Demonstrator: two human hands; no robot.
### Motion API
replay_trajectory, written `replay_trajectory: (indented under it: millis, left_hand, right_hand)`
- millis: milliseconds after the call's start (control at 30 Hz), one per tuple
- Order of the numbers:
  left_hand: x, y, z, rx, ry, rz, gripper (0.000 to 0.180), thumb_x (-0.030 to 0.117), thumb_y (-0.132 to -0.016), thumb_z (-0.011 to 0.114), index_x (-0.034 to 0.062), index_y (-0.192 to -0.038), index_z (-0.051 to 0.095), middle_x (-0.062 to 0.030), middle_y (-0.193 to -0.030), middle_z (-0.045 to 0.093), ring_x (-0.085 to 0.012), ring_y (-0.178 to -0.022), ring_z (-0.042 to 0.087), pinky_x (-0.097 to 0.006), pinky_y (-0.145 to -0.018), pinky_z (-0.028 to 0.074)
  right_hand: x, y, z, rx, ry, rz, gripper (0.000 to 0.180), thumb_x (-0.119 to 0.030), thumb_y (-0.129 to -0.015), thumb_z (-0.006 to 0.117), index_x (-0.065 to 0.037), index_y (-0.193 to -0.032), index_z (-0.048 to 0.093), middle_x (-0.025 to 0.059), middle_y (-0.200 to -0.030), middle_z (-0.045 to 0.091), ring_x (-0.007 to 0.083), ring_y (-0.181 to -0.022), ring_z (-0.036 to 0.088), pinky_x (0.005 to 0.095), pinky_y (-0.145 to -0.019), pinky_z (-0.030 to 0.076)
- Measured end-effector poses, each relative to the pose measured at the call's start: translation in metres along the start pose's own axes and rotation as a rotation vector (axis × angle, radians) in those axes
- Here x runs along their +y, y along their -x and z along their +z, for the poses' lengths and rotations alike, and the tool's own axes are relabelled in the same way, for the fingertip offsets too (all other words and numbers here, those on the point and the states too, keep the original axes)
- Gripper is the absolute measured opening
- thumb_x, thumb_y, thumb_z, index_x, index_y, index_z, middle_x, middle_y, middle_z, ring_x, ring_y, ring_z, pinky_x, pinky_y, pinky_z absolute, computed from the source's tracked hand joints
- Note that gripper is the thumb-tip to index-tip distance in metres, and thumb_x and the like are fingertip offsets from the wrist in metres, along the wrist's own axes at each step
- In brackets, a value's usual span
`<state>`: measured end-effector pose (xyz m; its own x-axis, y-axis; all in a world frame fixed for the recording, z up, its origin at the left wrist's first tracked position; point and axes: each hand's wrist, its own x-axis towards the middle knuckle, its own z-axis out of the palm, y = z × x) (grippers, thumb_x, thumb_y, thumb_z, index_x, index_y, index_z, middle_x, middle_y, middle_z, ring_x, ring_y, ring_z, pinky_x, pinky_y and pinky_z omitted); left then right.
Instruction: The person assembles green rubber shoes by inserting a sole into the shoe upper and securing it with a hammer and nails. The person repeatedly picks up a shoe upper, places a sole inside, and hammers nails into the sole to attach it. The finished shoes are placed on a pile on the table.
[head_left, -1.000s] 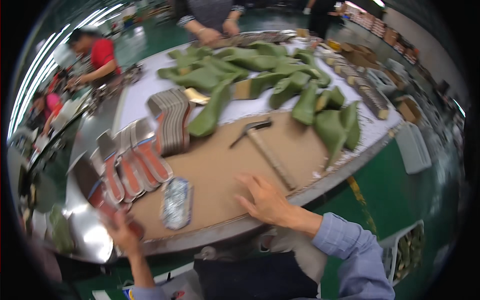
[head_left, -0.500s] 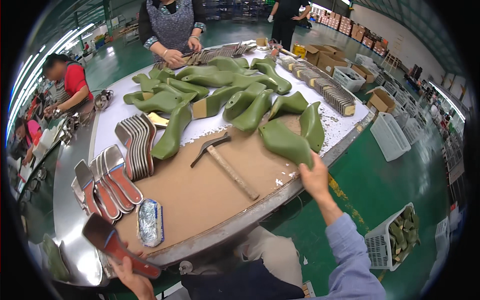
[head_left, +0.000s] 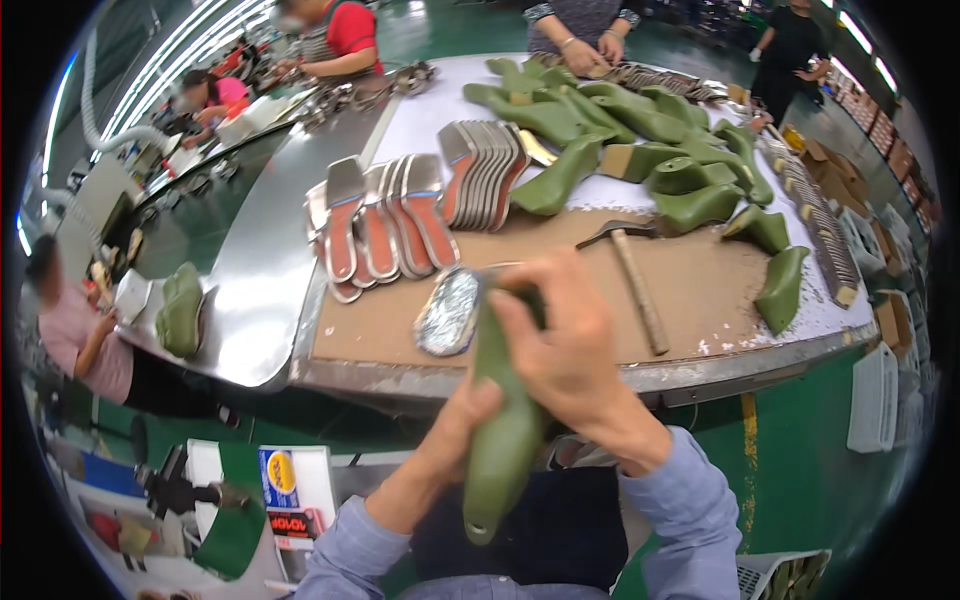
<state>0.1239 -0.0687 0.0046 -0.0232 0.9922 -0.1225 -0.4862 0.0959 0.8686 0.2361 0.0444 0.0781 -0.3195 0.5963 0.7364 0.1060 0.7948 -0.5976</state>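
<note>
A green shoe last (head_left: 497, 440) is held in front of me, just off the table's near edge, with its narrow end pointing down toward my lap. My left hand (head_left: 455, 430) wraps its side from the left, thumb on top. From the right, my right hand (head_left: 565, 345) grips the upper part, fingers curled over it. Whether an insole lies against its underside is hidden. Just beyond the hands sits an oval pad wrapped in shiny film (head_left: 447, 312). A hammer with a wooden handle (head_left: 640, 290) lies to the right of them.
Red-and-metal insoles (head_left: 385, 220) stand in rows on the brown board at left. Several green lasts (head_left: 640, 120) are heaped farther back. One last (head_left: 782, 290) lies near the right corner. Other lasts (head_left: 180, 310) stand on the metal counter. Co-workers (head_left: 590, 35) work around the table.
My right hand has brought a last from the table's right side to the front of me. My left hand, which held an insole, has joined it. The view has swung left.
</note>
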Motion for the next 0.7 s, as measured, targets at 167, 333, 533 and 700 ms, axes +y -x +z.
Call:
replay_trajectory:
  millis: [167,333,533,700]
  left_hand:
    - [0.014,0.043,-0.032,0.112,0.609,0.084,0.065,0.060,-0.097,0.047,0.0024,-0.126,0.055,-0.0160,-0.101,0.067,-0.0263,-0.082,0.068,-0.036,-0.068,0.059]
    - [-0.002,0.019,-0.076,0.466,0.033,0.458,0.068,0.061,-0.100,0.039,0.0031,-0.132,0.054,-0.0167,-0.112,0.066,-0.0275,-0.092,0.067,-0.038,-0.075,0.060]
    - [0.074,0.031,-0.054,0.209,0.022,0.774,0.067,0.048,-0.101,0.047,0.0043,-0.151,0.032,-0.0255,-0.140,0.050,-0.0361,-0.123,0.057,-0.050,-0.101,0.050]
    - [0.007,0.099,-0.146,0.711,-0.108,0.485,0.050,0.020,-0.093,0.056,0.0026,-0.140,0.049,-0.0200,-0.132,0.057,-0.0318,-0.120,0.060,-0.043,-0.105,0.047]
  right_hand:
    - [-0.036,0.035,0.020,-0.179,-0.343,0.198,0.074,-0.014,-0.082,0.081,-0.004,-0.140,0.038,0.0169,-0.128,0.054,0.0326,-0.115,0.057,0.0406,-0.092,0.052]
    - [-0.034,0.105,0.021,-0.733,-0.847,0.758,0.090,-0.019,-0.077,0.089,0.003,-0.141,0.029,0.0204,-0.139,0.046,0.0262,-0.131,0.046,0.0389,-0.103,0.046]
    - [0.021,0.096,0.021,-0.521,-0.164,0.156,0.072,-0.008,-0.074,0.087,-0.010,-0.131,0.042,0.0192,-0.119,0.058,0.0334,-0.109,0.062,0.0412,-0.092,0.051]
    - [0.007,0.098,0.042,-0.696,0.091,-0.013,0.063,-0.009,-0.073,0.079,-0.010,-0.131,0.055,0.0154,-0.101,0.052,0.0331,-0.091,0.056,0.0457,-0.074,0.050]
